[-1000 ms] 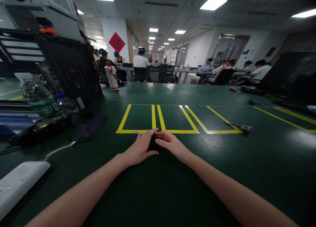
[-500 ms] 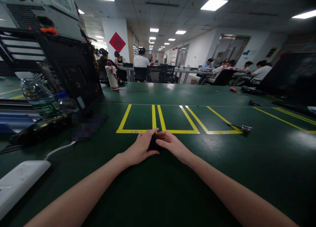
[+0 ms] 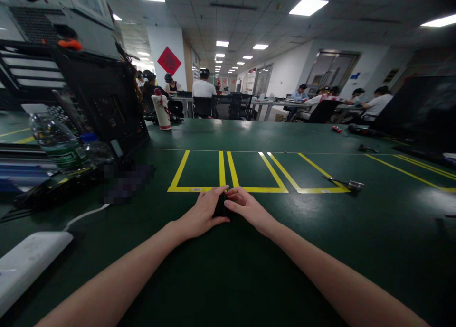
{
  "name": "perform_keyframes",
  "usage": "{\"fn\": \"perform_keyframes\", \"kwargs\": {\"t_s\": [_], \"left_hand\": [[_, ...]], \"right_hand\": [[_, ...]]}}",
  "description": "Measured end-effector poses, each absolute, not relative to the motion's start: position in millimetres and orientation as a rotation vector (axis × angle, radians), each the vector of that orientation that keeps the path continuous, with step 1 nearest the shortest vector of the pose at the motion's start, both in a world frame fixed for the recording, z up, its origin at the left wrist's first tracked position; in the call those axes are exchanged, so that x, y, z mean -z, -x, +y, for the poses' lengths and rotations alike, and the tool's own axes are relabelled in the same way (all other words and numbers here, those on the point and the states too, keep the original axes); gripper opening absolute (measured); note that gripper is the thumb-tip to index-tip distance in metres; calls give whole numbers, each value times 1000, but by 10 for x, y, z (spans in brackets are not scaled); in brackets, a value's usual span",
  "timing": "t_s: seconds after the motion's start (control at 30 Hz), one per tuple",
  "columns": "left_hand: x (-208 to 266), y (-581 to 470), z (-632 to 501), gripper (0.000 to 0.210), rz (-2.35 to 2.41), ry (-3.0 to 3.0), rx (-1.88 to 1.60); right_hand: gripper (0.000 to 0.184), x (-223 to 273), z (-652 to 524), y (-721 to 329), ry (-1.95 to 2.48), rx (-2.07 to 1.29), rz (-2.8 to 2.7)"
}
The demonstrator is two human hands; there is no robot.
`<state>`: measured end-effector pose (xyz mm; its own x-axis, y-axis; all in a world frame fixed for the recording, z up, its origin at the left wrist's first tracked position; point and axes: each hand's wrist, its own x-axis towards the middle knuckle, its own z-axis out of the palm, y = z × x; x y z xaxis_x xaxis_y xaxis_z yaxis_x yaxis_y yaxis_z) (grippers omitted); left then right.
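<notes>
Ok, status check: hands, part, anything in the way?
Left hand curled around small black part. Right hand at part's right side, fingers bent, contact unclear. Metal tool lies off to the right, apart from both hands.

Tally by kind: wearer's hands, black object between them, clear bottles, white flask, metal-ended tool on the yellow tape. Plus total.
Hands, left hand and right hand: 2
Black object: 1
Clear bottles, green-labelled bottle and blue-capped bottle: 2
White flask: 1
Metal-ended tool: 1
Total: 7
</notes>
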<state>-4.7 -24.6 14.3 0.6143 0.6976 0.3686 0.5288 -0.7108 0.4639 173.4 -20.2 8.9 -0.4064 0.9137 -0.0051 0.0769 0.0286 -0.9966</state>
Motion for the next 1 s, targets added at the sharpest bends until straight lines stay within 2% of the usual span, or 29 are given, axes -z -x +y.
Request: {"fn": "perform_keyframes", "kwargs": {"t_s": [0.3, 0.47, 0.67, 0.87, 1.0], "left_hand": [[-129, 57, -240, 71, 985, -2560, -728], [-135, 50, -244, 70, 989, -2547, -734], [-161, 50, -253, 69, 993, -2540, -719], [-143, 50, -245, 69, 987, -2551, -734], [-132, 46, -238, 70, 986, -2557, -752]], "right_hand": [[34, -138, -207, -1779, 891, -1581, -1605], [23, -126, -222, -1747, 949, -1510, -1556], [30, -96, -196, -1743, 1039, -1496, -1566], [35, -129, -206, -1778, 887, -1589, -1551], [25, -128, -213, -1750, 914, -1536, -1522]]}}
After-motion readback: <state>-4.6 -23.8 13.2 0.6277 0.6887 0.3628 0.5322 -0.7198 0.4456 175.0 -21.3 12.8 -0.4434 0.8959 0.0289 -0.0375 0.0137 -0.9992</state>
